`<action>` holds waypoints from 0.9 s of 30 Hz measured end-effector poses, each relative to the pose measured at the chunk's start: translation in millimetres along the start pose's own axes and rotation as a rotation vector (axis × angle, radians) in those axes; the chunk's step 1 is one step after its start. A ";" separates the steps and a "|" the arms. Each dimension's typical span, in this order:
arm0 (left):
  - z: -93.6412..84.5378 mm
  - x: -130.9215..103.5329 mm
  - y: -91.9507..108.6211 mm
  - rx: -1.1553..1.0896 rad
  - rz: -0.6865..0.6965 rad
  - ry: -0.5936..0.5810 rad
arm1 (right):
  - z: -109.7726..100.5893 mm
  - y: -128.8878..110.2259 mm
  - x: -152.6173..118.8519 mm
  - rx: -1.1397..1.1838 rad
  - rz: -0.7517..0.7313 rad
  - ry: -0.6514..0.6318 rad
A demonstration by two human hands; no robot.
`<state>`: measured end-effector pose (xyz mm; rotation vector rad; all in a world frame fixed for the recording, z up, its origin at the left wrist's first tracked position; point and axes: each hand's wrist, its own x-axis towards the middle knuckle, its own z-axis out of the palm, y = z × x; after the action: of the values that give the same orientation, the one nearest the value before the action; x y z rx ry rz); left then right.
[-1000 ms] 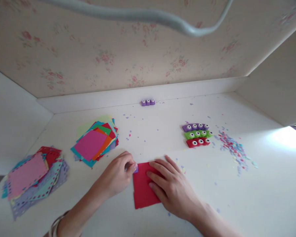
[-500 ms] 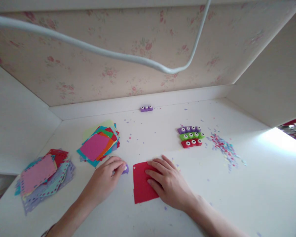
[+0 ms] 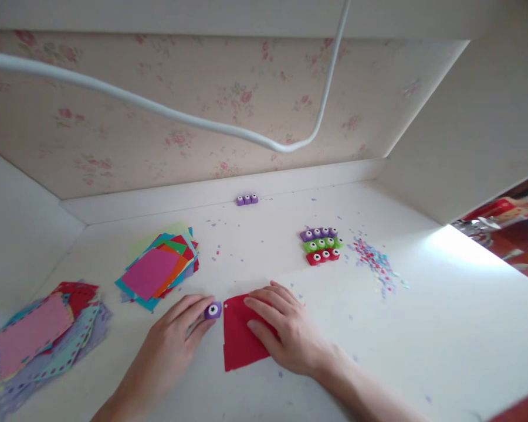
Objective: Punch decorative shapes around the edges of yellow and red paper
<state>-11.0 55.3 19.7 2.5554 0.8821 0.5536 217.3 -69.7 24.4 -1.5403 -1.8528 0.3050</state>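
Note:
A small purple craft punch point(image 3: 213, 310) with a star on its white button is pinched between the thumb and fingers of my left hand point(image 3: 176, 331). It sits beside the left edge of a red sheet of paper point(image 3: 240, 346). A tiny star-shaped hole shows at that sheet's upper left corner. My right hand point(image 3: 286, 328) lies on the sheet with fingers stretched out, pressing it to the white table point(image 3: 264, 269).
Coloured sheets point(image 3: 147, 272) are piled at the left, with punched sheets point(image 3: 35, 331) nearer the front. Rows of purple, green and red punches point(image 3: 321, 245) stand right of centre, beside scattered confetti point(image 3: 374, 261). Purple punches point(image 3: 247, 200) stand by the back wall. A white cable point(image 3: 202, 122) hangs ahead.
My left thumb and fingers have shifted from over the punch to its sides, so its star button now shows. The right hand stays on the red paper. The view has turned slightly right.

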 end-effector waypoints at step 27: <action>28.7 -25.7 29.4 -0.225 -0.111 0.131 | -13.8 15.3 4.2 0.356 0.379 0.185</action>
<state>-1.3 11.0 3.0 2.2747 0.9413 0.7486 237.7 -65.2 27.0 -1.5960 -1.2766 0.6093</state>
